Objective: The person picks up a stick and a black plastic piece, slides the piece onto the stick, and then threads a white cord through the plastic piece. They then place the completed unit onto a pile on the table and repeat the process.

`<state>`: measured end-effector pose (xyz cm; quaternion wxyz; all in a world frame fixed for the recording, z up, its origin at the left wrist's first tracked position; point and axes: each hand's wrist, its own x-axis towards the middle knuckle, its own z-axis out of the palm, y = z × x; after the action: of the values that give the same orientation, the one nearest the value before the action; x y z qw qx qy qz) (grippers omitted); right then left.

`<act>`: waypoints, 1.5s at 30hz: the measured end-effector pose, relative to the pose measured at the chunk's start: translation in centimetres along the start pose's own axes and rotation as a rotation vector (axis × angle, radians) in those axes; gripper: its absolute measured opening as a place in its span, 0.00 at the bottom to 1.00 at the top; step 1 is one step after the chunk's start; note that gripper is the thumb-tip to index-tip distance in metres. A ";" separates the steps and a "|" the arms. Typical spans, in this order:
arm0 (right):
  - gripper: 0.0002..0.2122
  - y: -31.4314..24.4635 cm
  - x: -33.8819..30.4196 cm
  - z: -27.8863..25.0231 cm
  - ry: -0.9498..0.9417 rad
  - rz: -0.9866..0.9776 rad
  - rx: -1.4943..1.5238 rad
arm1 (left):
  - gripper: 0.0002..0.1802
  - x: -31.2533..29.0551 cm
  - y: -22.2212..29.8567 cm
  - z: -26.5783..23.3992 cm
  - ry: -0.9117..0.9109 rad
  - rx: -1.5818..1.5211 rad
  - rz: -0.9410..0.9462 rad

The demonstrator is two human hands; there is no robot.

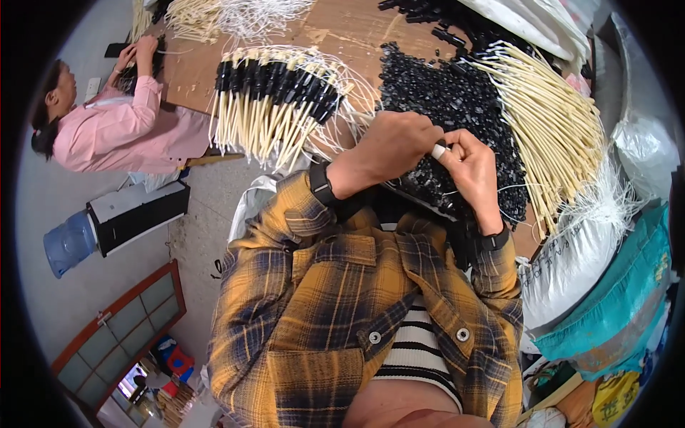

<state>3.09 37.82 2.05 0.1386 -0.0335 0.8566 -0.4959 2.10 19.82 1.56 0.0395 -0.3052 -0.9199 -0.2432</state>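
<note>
Both my hands meet above a heap of small black plastic pieces [457, 93]. My left hand [396, 145] is closed, knuckles up, and hides what its fingers hold. Close beside it, my right hand [472, 170] pinches with thumb and forefinger. Between the fingertips shows a small dark bit, with something white at the thumb that may be tape or a cord end. Thin white string [510, 187] trails out by the right palm. Left of my hands lies a row of cream cords fitted with black pieces [278, 89], with loops of white string at their far ends.
A fan of cream cords [553, 121] lies on the table [342, 32] at right. White sacks [578, 264] and a teal sack [606, 285] crowd the right side. At far left a person in a pink shirt [118, 128] handles dark parts at the table.
</note>
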 end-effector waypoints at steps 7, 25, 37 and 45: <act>0.14 -1.2 0.1 1.4 0.337 -0.369 0.045 | 0.09 -3.3 -3.6 -2.2 0.459 0.101 -0.115; 0.07 8.2 -0.4 -10.8 0.593 -0.104 -0.642 | 0.17 9.5 -7.7 4.0 0.250 -0.131 -0.016; 0.06 10.3 -0.3 -12.3 0.436 0.059 -0.821 | 0.10 10.9 -10.2 4.9 0.064 -0.006 -0.209; 0.06 9.1 -0.7 -12.2 0.411 0.013 -0.607 | 0.19 12.0 -9.0 5.1 -0.083 -0.049 -0.287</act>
<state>1.22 52.80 0.06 -0.0494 0.0327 0.9749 -0.2144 -12.45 22.42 -4.11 -0.0412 -0.1813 -0.9486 -0.2559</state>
